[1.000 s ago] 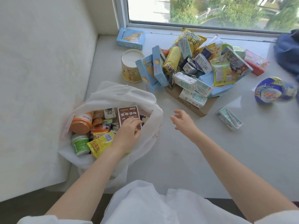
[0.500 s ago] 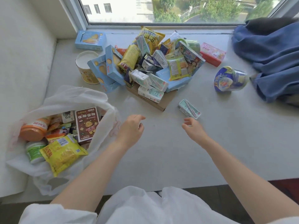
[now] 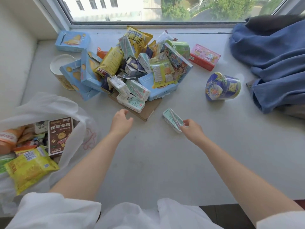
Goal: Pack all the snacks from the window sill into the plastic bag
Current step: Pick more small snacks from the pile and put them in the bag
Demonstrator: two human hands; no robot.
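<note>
A white plastic bag (image 3: 66, 104) lies open at the left of the sill with several snacks inside, among them a brown box (image 3: 60, 135) and a yellow packet (image 3: 29, 167). A pile of snacks (image 3: 130, 66) sits on a cardboard sheet (image 3: 145, 113) near the window. A small mint-green carton (image 3: 172, 119) lies alone on the sill, and my right hand (image 3: 191, 132) pinches its near end. My left hand (image 3: 121, 122) hovers with relaxed fingers just in front of the pile's nearest white carton (image 3: 131, 104), holding nothing.
A purple noodle cup (image 3: 222, 86) lies on its side at the right, with a pink box (image 3: 204, 57) behind it. Blue cloth (image 3: 272, 63) is heaped at the far right. A light-blue box (image 3: 72, 41) and a round tub (image 3: 61, 70) stand at the back left.
My left hand left the bag and moved right and forward to the pile. My right hand reached the loose mint-green carton and took hold of its end. The view shifted right.
</note>
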